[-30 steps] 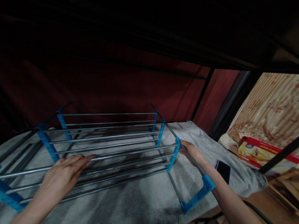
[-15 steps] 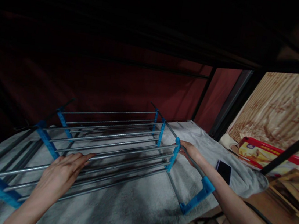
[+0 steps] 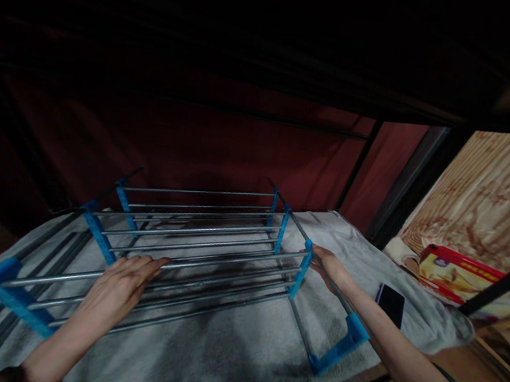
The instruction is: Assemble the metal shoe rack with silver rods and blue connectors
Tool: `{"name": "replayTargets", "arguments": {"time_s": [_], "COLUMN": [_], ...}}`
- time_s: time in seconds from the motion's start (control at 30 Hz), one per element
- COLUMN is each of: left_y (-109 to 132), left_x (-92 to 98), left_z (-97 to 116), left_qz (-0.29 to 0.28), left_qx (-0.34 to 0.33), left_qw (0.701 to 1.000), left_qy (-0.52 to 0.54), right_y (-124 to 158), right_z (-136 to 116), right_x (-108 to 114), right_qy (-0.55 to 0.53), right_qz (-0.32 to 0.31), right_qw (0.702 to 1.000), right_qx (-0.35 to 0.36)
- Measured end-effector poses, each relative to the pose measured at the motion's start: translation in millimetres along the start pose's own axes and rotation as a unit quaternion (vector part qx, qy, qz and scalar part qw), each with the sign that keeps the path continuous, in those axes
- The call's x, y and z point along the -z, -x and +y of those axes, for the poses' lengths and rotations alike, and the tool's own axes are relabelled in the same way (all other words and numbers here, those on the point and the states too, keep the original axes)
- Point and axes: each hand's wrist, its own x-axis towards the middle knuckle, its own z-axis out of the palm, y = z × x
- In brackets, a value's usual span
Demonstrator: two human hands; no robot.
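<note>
Evidently, a grey blanket [image 3: 155, 360] covers the near scene. On it, left of centre, rests a blue-jointed metal rack [image 3: 197, 262]. The right hand [image 3: 328, 266] grips its right side; the left hand [image 3: 124, 278] lies over a near rod [image 3: 57, 278], grip unclear. Farther right lies a phone [image 3: 389, 306].

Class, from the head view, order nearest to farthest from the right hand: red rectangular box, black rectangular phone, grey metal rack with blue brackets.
1. Grey metal rack: touching right hand.
2. Black phone: right, on grey cloth.
3. Red box: farthest right, past phone.
</note>
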Motion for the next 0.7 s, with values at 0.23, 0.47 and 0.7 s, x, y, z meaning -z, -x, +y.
{"name": "replayTargets", "arguments": {"time_s": [0.23, 0.47, 0.7], "left_y": [-2, -22, -64], "left_x": [7.7, 6.0, -24.0], "left_z": [24, 87, 138], "left_qz": [0.024, 0.025, 0.053], "left_qx": [-0.014, -0.071, -0.169], "left_qw": [0.999, 0.992, 0.98], "left_qy": [-0.039, -0.1, -0.091], "right_y": [1, -23, -47], "right_z": [-7, -4, 6], "right_x": [10, 20, 17], "right_qy": [0.017, 0.017, 0.133], "right_qz": [-0.031, -0.058, -0.022], "right_qw": [0.999, 0.991, 0.986], "right_qx": [-0.032, -0.118, -0.102]}}
